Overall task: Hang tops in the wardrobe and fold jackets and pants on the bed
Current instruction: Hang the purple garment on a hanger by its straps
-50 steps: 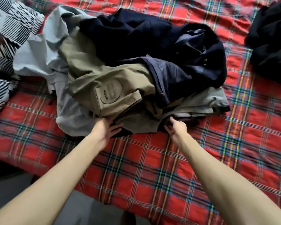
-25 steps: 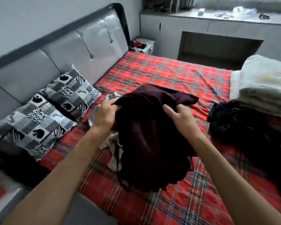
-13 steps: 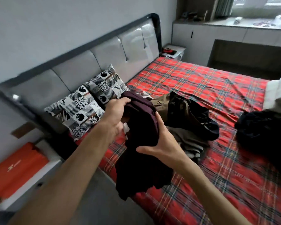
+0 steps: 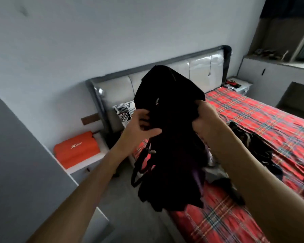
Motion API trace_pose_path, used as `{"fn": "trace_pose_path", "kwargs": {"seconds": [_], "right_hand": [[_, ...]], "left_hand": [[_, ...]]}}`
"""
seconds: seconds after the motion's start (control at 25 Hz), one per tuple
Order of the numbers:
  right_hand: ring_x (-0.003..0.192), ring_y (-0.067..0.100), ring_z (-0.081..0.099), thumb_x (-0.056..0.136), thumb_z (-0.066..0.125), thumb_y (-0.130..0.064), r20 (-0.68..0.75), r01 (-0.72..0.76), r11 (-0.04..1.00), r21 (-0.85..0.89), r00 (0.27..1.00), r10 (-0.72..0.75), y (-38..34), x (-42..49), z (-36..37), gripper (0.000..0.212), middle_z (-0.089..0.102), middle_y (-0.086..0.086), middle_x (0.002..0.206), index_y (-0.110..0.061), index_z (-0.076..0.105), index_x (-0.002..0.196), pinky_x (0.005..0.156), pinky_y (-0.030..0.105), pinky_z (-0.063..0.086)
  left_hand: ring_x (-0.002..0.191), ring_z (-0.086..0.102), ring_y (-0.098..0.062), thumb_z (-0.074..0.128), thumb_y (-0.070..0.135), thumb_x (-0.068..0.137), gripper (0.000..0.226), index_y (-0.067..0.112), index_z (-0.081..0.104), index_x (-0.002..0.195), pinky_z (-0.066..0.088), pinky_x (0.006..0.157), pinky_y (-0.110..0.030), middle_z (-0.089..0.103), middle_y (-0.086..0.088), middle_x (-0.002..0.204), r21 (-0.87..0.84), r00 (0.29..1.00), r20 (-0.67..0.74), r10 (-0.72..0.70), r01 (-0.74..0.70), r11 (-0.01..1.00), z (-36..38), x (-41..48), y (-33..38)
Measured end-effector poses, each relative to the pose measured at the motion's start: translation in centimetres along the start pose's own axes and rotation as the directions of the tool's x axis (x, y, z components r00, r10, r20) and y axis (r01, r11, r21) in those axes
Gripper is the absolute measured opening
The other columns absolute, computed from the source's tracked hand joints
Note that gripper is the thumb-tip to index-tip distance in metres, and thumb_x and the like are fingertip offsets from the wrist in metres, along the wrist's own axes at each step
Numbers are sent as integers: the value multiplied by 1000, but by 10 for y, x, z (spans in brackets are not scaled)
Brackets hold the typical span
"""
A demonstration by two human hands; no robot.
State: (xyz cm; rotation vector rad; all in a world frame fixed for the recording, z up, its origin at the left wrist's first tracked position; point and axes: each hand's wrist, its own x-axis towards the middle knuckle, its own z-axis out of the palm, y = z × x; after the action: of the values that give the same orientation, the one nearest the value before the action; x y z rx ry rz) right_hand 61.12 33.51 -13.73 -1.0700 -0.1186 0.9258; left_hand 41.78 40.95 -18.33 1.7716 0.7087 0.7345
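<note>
A dark maroon garment (image 4: 170,137) with dangling cords hangs bunched in front of me, above the bed's near edge. My left hand (image 4: 139,130) grips its left side with thumb and fingers curled into the cloth. My right hand (image 4: 206,120) clutches its right side near the top. Behind my right arm a pile of other clothes (image 4: 249,142) lies on the red plaid bed (image 4: 270,120), partly hidden.
A grey padded headboard (image 4: 200,67) and a black-and-white pillow (image 4: 125,109) stand behind the garment. An orange bag (image 4: 75,148) sits on the white bedside table at left. A grey panel (image 4: 16,172) fills the near left. Grey floor lies between it and the bed.
I have turned left away from the bed, lifting the maroon garment higher. Both hands still hold it; the right hand has shifted to its upper right side.
</note>
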Motion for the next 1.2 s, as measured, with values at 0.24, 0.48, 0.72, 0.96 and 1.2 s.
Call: {"fn": "trace_pose_path", "kwargs": {"seconds": [0.24, 0.48, 0.72, 0.96, 1.2], "right_hand": [[52, 26, 68, 102, 35, -12, 255, -215, 970, -114, 937, 238, 25, -3, 45, 25, 68, 15, 66, -6, 59, 98, 41, 34, 55], [57, 25, 69, 93, 38, -5, 332, -349, 873, -341, 824, 459, 74, 18, 22, 23, 69, 16, 69, 1, 60, 93, 45, 34, 57], [64, 19, 69, 88, 56, -9, 493, 44, 681, -731, 724, 482, 174, -24, 36, 9, 68, 17, 80, -2, 61, 90, 58, 30, 58], [109, 8, 54, 84, 70, -36, 982, 680, 728, 93, -183, 46, 191, -202, 53, 37, 57, -7, 115, -22, 59, 117, 95, 23, 42], [73, 11, 53, 94, 57, -33, 935, 658, 740, 140, -334, 120, 248, -300, 52, 26, 58, -5, 74, -15, 55, 76, 69, 33, 43]], "left_hand": [[105, 62, 3, 82, 42, 72, 59, 38, 55, 124, 47, 90, -17, 67, 25, 109, 314, 976, -62, -207, 215, 925, -39, -67, -48], [56, 51, 1, 81, 17, 79, 20, 18, 63, 71, 38, 56, -19, 57, 14, 58, 314, 930, -246, -273, 343, 885, -71, -146, 14], [66, 57, -8, 71, 9, 87, 10, 3, 65, 81, 47, 60, -14, 61, -1, 69, 90, 789, -480, -383, 479, 873, -53, -233, 77], [54, 55, -10, 64, 9, 91, 5, 7, 64, 95, 43, 51, -22, 60, -4, 70, -343, 273, -869, -414, 273, 899, -56, -318, 117], [49, 46, -10, 60, 7, 94, 20, 10, 60, 74, 32, 43, -19, 52, -3, 62, -321, 120, -926, -357, 246, 915, -62, -375, 129]]}}
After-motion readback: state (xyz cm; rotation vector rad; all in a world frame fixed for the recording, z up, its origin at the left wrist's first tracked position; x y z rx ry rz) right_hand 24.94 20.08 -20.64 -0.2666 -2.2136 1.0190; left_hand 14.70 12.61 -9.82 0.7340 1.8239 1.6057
